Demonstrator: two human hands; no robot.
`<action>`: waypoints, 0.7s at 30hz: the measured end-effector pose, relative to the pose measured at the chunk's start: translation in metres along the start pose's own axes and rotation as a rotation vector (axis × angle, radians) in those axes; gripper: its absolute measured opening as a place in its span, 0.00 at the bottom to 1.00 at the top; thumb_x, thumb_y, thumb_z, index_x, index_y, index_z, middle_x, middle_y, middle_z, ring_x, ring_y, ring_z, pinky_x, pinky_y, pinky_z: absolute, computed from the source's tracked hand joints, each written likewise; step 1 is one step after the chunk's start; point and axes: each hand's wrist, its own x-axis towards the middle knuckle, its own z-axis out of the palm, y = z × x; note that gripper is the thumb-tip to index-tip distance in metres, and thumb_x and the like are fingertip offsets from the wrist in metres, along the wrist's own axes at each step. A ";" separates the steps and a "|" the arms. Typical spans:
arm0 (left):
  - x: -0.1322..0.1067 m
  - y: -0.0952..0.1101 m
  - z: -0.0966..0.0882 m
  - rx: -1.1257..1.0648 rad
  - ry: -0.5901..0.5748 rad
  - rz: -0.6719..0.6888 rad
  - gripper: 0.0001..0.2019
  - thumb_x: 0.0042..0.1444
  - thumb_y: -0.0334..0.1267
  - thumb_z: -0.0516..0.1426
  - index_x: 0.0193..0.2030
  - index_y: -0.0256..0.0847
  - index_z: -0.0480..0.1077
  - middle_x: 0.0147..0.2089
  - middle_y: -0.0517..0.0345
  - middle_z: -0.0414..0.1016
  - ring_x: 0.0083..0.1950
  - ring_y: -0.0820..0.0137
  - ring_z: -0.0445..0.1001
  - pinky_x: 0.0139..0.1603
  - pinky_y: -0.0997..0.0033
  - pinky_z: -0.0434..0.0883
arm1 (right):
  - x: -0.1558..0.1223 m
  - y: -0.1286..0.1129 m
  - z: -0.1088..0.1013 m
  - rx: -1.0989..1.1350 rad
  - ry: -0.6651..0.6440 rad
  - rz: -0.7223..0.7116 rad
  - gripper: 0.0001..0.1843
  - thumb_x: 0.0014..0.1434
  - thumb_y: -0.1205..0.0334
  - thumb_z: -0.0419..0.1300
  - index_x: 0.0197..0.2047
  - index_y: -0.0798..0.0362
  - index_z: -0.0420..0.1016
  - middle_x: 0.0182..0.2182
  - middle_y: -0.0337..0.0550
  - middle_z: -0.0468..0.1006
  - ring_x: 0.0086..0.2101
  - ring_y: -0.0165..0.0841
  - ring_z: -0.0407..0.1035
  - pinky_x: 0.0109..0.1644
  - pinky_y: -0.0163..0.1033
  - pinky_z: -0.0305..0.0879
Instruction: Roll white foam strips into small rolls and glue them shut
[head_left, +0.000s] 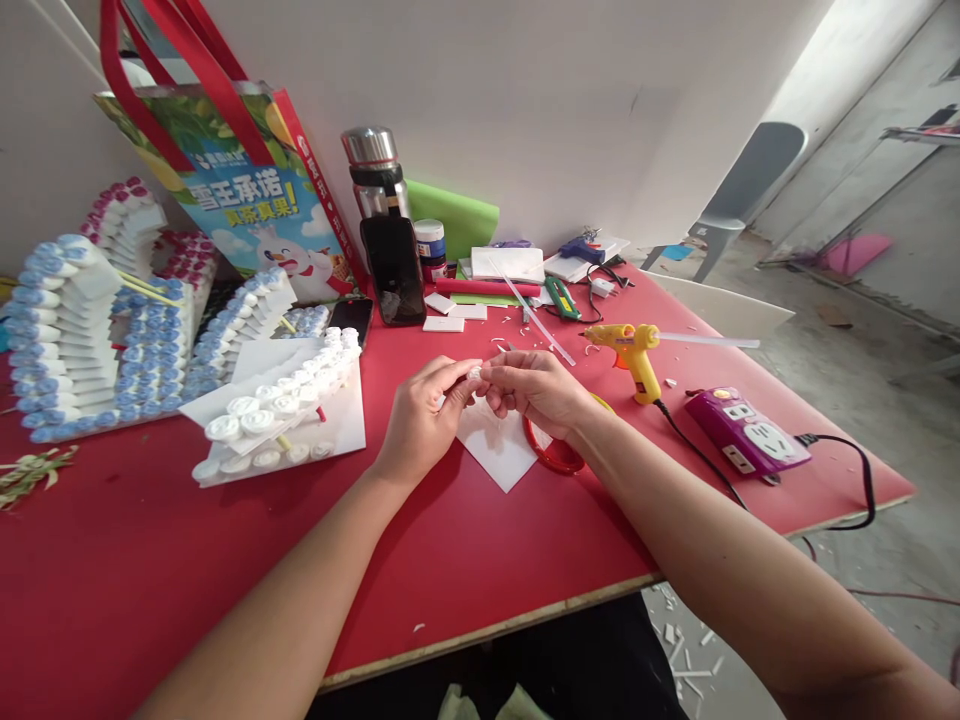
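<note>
Over the middle of the red table, my left hand (424,420) and my right hand (541,388) meet. A small white rolled rosette (475,373) is pinched between the fingertips of both. Beneath them lies a white card (501,462), partly covered by the hands. A red ring-shaped thing (556,462) shows under my right wrist, half hidden. Left of my hands stands a curved white structure (281,405) set with rows of similar white rosettes. To the right, a yellow glue gun (634,360) rests with a clear glue stick in its back.
Blue-and-white rosette structures (97,340) fill the left, before a printed bag (262,200). A phone (392,270) leans on a steel flask (371,165). A purple power strip (750,432) with a black cord sits near the right edge. White scraps dot the table.
</note>
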 end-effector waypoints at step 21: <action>-0.001 -0.002 -0.002 0.133 -0.058 0.105 0.12 0.68 0.38 0.54 0.52 0.39 0.75 0.37 0.54 0.74 0.35 0.70 0.72 0.39 0.71 0.69 | -0.002 0.000 0.008 -0.024 0.072 0.089 0.16 0.45 0.58 0.73 0.25 0.57 0.72 0.21 0.37 0.69 0.19 0.23 0.59 0.21 0.33 0.52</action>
